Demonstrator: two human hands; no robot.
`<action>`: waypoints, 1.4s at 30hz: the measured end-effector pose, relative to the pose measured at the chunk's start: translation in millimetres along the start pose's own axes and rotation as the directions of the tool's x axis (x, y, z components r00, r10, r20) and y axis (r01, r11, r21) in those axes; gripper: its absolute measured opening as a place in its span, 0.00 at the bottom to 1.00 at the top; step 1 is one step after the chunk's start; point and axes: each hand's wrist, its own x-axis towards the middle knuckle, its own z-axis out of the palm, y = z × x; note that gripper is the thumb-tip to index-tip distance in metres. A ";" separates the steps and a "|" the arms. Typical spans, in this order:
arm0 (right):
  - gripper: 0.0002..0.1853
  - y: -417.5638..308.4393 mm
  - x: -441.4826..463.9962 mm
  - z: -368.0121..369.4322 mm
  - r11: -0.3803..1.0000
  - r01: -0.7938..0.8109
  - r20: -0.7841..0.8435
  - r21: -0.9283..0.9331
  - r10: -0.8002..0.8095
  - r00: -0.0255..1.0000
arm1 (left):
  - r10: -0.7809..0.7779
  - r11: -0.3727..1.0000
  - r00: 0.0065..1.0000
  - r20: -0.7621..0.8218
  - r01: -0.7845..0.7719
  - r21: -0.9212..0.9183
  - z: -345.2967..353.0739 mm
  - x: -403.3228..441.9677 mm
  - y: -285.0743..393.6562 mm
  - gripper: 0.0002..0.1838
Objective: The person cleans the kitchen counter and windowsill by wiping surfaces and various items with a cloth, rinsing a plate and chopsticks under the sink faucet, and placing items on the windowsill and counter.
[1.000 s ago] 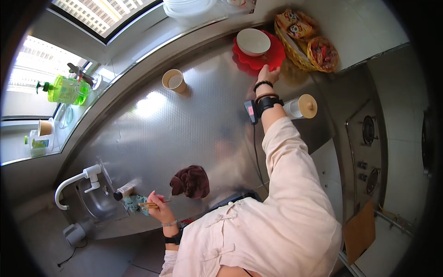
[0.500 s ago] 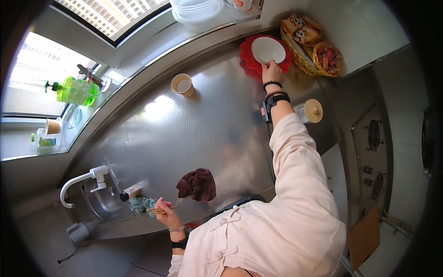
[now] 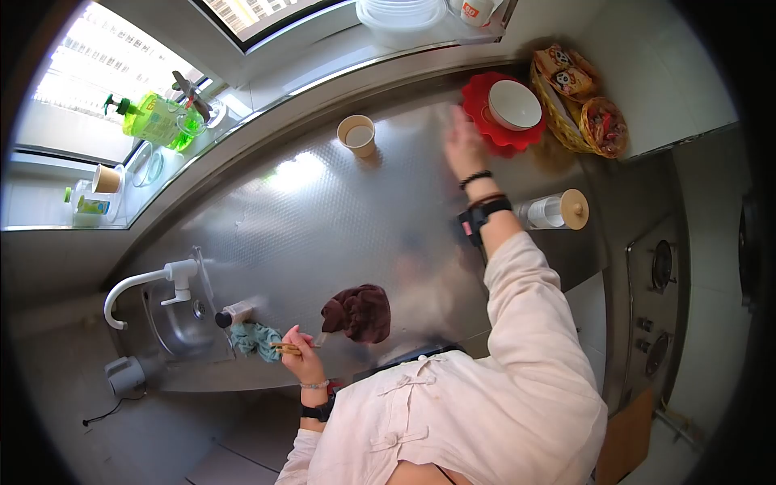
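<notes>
My left hand (image 3: 302, 357) is closed around wooden chopsticks (image 3: 285, 348) near the counter's front edge. Beside it lie a crumpled teal cloth (image 3: 255, 340) and a dark brown cloth (image 3: 356, 314). My right hand (image 3: 464, 147) is over the counter, blurred by motion, its fingers stretched out and nothing visible in them. Just right of those fingers, a white bowl (image 3: 515, 105) sits on a red scalloped plate (image 3: 478, 121); the hand is apart from the bowl. A clear jar with a wooden lid (image 3: 574, 209) lies to the right of my right wrist.
A paper cup (image 3: 357, 137) stands near the back of the counter. Yellow baskets (image 3: 558, 113) of packets fill the back right corner. A sink (image 3: 175, 323) with a white faucet (image 3: 179, 279) is at left, a small bottle (image 3: 236, 312) beside it. The stove (image 3: 647, 299) is at right.
My right hand has let go of the white bowl and moved left off it. The bowl stays on the red plate. My left hand still holds the chopsticks. The camera view has shifted.
</notes>
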 end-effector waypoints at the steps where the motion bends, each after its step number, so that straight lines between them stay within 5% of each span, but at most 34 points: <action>1: 0.33 -20.3 -1.8 16.7 0.987 0.135 0.050 0.083 -0.139 0.989 | -0.022 1.000 1.000 0.004 0.022 -0.003 -0.4 0.6 3.3 0.13; 3: 0.33 -67.4 -3.7 36.2 0.972 0.175 0.161 0.159 -0.200 0.966 | -0.043 0.999 0.999 0.004 0.043 -0.001 -1.3 0.5 8.0 0.13; 6: 0.24 -94.2 -5.2 82.7 0.946 -0.043 0.357 0.320 -0.078 0.931 | -0.049 0.998 0.999 0.000 0.049 -0.037 -6.2 -1.2 11.5 0.14; 8: 0.14 -102.3 -13.0 85.1 0.984 0.050 0.373 0.173 -0.112 0.921 | -0.020 0.998 0.999 -0.042 0.017 -0.056 -4.1 -4.8 12.3 0.14; 22: 0.14 -82.0 -142.3 -167.2 0.953 -0.012 0.114 0.301 -0.024 0.993 | 0.078 0.983 0.995 0.061 -0.067 -0.171 8.5 -7.0 26.3 0.15; 27: 0.19 -90.8 -180.4 -205.5 0.965 0.052 0.170 0.257 -0.098 0.981 | 0.136 0.980 0.962 0.238 -0.096 -0.175 9.1 -19.8 64.8 0.13; 29: 0.22 -105.0 -193.5 -210.6 0.959 0.079 0.216 0.271 -0.141 0.966 | 0.272 0.946 0.908 0.319 -0.191 -0.263 15.3 -27.4 84.2 0.12; 32: 0.24 -145.9 -200.3 -217.3 0.862 0.404 0.130 0.307 -0.458 0.879 | 0.477 0.876 0.749 0.459 -0.368 -0.311 20.5 -27.0 104.9 0.15; 37: 0.28 -185.8 -228.8 -228.4 0.875 0.369 0.157 0.314 -0.431 0.888 | 0.333 0.874 0.755 0.565 -0.022 -0.486 21.0 -33.7 126.3 0.13; 39: 0.35 -186.5 -236.7 -227.0 0.841 0.472 -0.041 0.264 -0.480 0.877 | 0.361 0.844 0.595 0.718 0.120 -0.523 17.2 -32.6 117.6 0.11; 42: 0.44 -187.0 -249.0 -225.7 0.840 0.493 -0.029 0.227 -0.500 0.866 | 0.394 0.818 0.657 0.643 0.068 -0.571 5.1 -46.8 131.9 0.09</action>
